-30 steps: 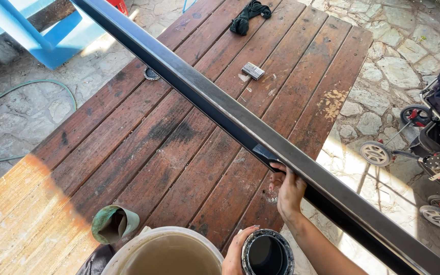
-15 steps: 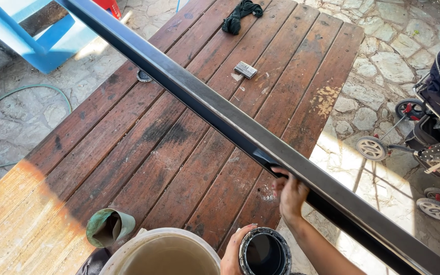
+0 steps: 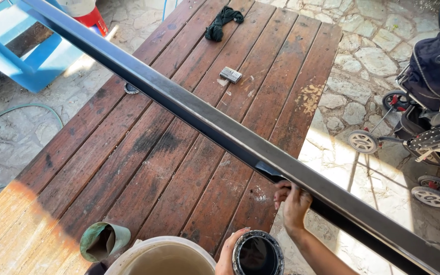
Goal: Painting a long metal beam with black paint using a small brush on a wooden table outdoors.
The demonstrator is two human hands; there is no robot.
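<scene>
A long black metal beam (image 3: 199,117) runs diagonally across a brown wooden plank table (image 3: 143,168), from the upper left to the lower right. My right hand (image 3: 292,202) is pressed against the beam's lower side near the table's right edge, with a small dark tool at its fingertips on the beam. My left hand (image 3: 228,253) grips a round black tin (image 3: 257,254) with dark contents, held at the bottom of the view.
A pale bucket (image 3: 161,258) and a greenish cup (image 3: 103,240) lying on its side sit at the near edge. A small grey block (image 3: 230,75) and a dark cord bundle (image 3: 221,21) lie farther off. A stroller (image 3: 429,112) stands right; a blue frame (image 3: 21,56) at the upper left.
The view has drifted slightly. My right hand has slid a little along the beam; my left hand stays on the tin.
</scene>
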